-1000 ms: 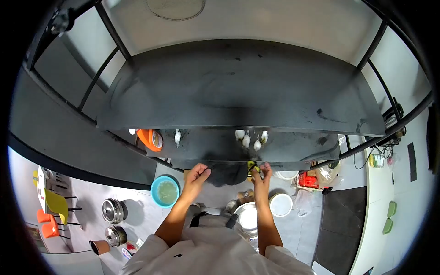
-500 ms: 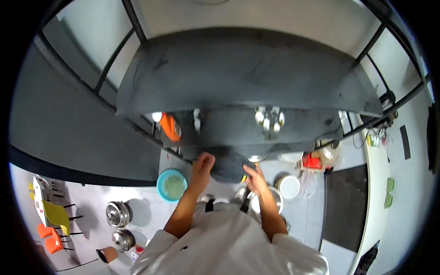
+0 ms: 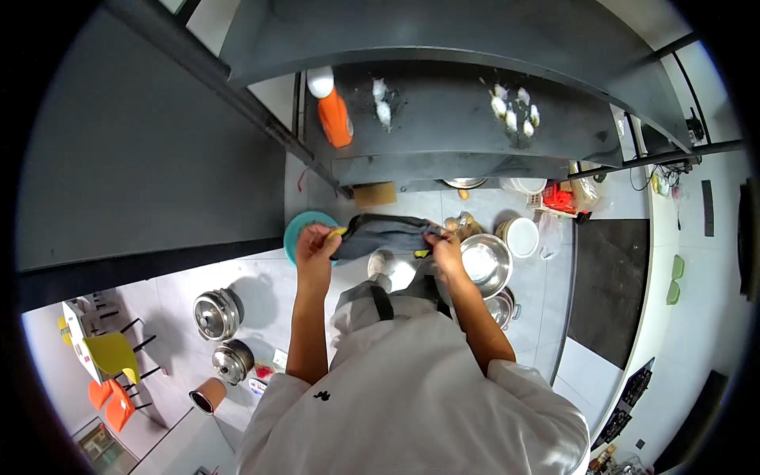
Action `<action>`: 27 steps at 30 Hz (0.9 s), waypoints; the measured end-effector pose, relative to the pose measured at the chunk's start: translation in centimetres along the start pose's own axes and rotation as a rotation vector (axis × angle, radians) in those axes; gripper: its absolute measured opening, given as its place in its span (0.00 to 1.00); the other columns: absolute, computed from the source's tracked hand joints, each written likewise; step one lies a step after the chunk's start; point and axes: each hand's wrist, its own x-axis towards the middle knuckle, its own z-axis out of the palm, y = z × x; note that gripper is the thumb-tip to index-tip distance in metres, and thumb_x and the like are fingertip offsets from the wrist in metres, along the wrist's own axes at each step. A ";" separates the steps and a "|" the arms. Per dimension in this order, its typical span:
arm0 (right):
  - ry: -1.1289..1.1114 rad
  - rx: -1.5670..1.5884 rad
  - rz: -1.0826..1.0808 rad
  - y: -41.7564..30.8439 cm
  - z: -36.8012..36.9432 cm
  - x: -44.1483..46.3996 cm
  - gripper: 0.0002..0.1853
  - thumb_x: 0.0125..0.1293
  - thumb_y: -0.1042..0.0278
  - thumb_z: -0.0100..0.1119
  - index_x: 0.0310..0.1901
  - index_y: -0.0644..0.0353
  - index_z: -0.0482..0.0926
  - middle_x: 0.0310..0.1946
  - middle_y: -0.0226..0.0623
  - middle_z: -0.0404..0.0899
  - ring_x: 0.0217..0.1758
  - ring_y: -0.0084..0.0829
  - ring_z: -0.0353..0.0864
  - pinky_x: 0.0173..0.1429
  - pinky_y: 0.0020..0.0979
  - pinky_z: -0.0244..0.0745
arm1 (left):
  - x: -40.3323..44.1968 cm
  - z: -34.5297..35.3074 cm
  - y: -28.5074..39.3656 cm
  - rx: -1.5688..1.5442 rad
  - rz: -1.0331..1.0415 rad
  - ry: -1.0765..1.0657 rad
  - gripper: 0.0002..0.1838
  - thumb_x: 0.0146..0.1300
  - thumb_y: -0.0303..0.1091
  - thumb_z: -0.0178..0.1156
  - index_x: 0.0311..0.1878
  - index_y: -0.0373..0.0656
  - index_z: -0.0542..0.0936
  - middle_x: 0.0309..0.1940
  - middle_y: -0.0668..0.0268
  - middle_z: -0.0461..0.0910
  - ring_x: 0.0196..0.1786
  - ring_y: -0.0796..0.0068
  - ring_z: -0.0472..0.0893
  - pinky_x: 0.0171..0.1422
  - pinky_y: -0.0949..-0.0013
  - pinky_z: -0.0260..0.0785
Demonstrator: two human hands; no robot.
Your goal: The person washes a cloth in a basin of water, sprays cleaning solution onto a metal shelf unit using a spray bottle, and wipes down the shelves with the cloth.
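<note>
A dark grey cloth (image 3: 384, 236) with yellow patches at its ends is stretched between my hands, in front of my waist. My left hand (image 3: 317, 244) pinches its left end at a yellow corner, over the rim of a turquoise basin (image 3: 291, 229). The right end is gripped by my right hand (image 3: 446, 247), close to a steel bowl (image 3: 486, 265) on the floor. Ahead, the dark shelf (image 3: 443, 111) carries an orange bottle with a white cap (image 3: 335, 119) and white foam-like blobs (image 3: 511, 111).
A dark upright panel (image 3: 166, 134) stands on the left. Lidded steel pots (image 3: 216, 315) and a brown bin (image 3: 207, 395) are on the floor at left. A white-lidded bucket (image 3: 522, 237) and a red basket (image 3: 558, 198) sit to the right. A cardboard piece (image 3: 374, 195) lies below the shelf.
The view has tilted down, so the shelf sits higher in it. My hands have moved apart, and the cloth has gone from hanging broad to being drawn into a narrow band.
</note>
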 end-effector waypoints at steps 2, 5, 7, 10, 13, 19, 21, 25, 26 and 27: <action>0.026 0.087 0.027 2.1 -1.3 1.5 0.17 0.73 0.75 0.58 0.60 0.60 0.84 0.43 0.30 0.85 0.41 0.22 0.80 0.45 0.25 0.75 | 0.6 -1.2 0.7 -0.052 0.073 0.040 0.10 0.68 0.17 0.62 0.47 0.43 0.76 0.48 0.64 0.83 0.53 0.74 0.81 0.63 0.71 0.70; -0.054 0.248 0.049 1.1 -1.2 0.4 0.14 0.74 0.72 0.56 0.58 0.58 0.82 0.43 0.33 0.85 0.41 0.25 0.83 0.44 0.25 0.80 | 0.8 -2.5 1.1 0.052 0.080 0.088 0.11 0.69 0.21 0.64 0.52 0.41 0.77 0.50 0.63 0.82 0.56 0.72 0.80 0.63 0.71 0.70; -0.128 0.277 0.013 -1.1 0.9 -1.9 0.14 0.74 0.70 0.58 0.59 0.58 0.81 0.45 0.33 0.85 0.44 0.24 0.83 0.45 0.24 0.79 | 0.0 -1.1 1.4 0.276 0.200 -0.059 0.16 0.68 0.25 0.67 0.57 0.40 0.77 0.50 0.63 0.82 0.58 0.70 0.80 0.64 0.70 0.70; -0.438 0.051 -0.001 -4.1 4.8 -4.7 0.16 0.75 0.67 0.60 0.60 0.59 0.81 0.49 0.28 0.84 0.50 0.21 0.82 0.49 0.24 0.79 | -1.6 1.8 2.6 0.394 0.033 -0.295 0.25 0.65 0.31 0.71 0.64 0.38 0.76 0.51 0.63 0.83 0.57 0.70 0.80 0.63 0.68 0.71; -0.745 -0.191 -0.179 -9.2 8.9 -4.5 0.14 0.74 0.62 0.63 0.54 0.61 0.83 0.47 0.32 0.84 0.49 0.21 0.82 0.50 0.25 0.77 | -1.7 1.0 1.9 0.396 -0.185 -0.510 0.22 0.66 0.32 0.71 0.61 0.37 0.79 0.49 0.67 0.83 0.51 0.77 0.81 0.58 0.70 0.73; 0.042 -0.568 -1.039 -17.6 19.4 8.0 0.56 0.48 0.52 0.86 0.71 0.72 0.61 0.58 0.53 0.78 0.65 0.43 0.79 0.65 0.42 0.78 | -3.9 -1.9 2.2 0.198 -0.253 -0.173 0.18 0.69 0.34 0.68 0.58 0.36 0.81 0.46 0.69 0.83 0.48 0.78 0.80 0.55 0.70 0.72; -0.049 -0.348 -0.967 -19.0 23.0 10.5 0.61 0.45 0.53 0.88 0.73 0.72 0.56 0.62 0.56 0.77 0.68 0.45 0.77 0.66 0.44 0.78 | -4.9 -2.2 2.3 0.217 -0.226 -0.154 0.18 0.69 0.34 0.68 0.58 0.36 0.81 0.47 0.69 0.83 0.49 0.78 0.79 0.56 0.70 0.71; -0.095 -0.383 -0.888 -20.9 26.1 11.5 0.44 0.48 0.54 0.85 0.62 0.69 0.73 0.54 0.56 0.82 0.62 0.51 0.81 0.62 0.46 0.78 | -7.1 -3.1 1.9 0.282 -0.282 -0.132 0.20 0.68 0.34 0.69 0.59 0.37 0.80 0.49 0.69 0.83 0.52 0.77 0.79 0.59 0.70 0.70; -0.095 -0.513 -0.916 -20.2 26.4 13.6 0.38 0.50 0.53 0.82 0.58 0.67 0.78 0.52 0.57 0.83 0.59 0.53 0.83 0.62 0.44 0.78 | -7.5 -3.2 1.5 0.299 -0.298 -0.122 0.20 0.68 0.34 0.69 0.60 0.37 0.80 0.49 0.68 0.83 0.52 0.76 0.80 0.59 0.70 0.71; 0.117 -0.441 -1.107 -19.0 26.6 12.1 0.25 0.53 0.58 0.78 0.49 0.65 0.82 0.45 0.54 0.84 0.52 0.56 0.84 0.59 0.46 0.78 | -7.7 -3.3 1.5 0.332 -0.409 -0.124 0.21 0.67 0.33 0.70 0.61 0.37 0.80 0.51 0.68 0.83 0.52 0.75 0.80 0.58 0.70 0.71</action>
